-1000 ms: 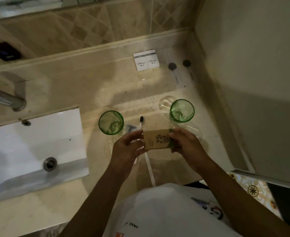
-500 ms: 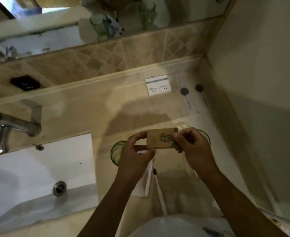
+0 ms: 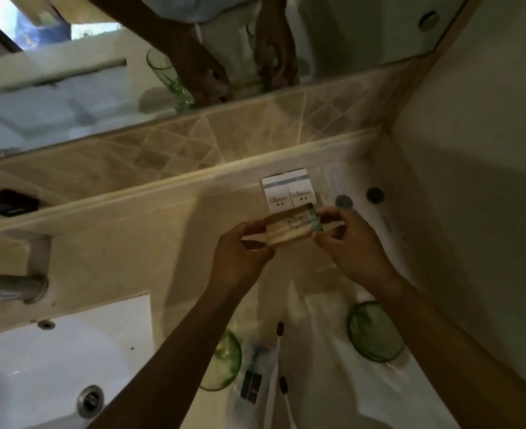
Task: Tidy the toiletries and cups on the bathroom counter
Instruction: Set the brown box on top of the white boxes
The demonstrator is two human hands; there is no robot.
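Note:
Both hands hold a small brown cardboard box (image 3: pixel 289 226) above the back of the counter. My left hand (image 3: pixel 243 255) pinches its left end and my right hand (image 3: pixel 348 243) pinches its right end. Just behind it two white boxes (image 3: pixel 288 189) lie side by side against the ledge. Two green glass cups stand nearer to me: one (image 3: pixel 227 363) partly behind my left forearm, the other (image 3: pixel 374 331) beside my right forearm. Between them lie a toothbrush (image 3: pixel 281 360) and a clear packet (image 3: pixel 252 385).
A white sink (image 3: pixel 32 376) with a drain fills the lower left, with a metal tap (image 3: pixel 10 287) above it. Two dark round caps (image 3: pixel 374 194) lie near the right wall. A mirror (image 3: pixel 85 88) runs along the tiled back wall.
Both hands carried the brown box away from the cups toward the back of the counter, up to the two white boxes. The view tilted upward, showing more of the mirror.

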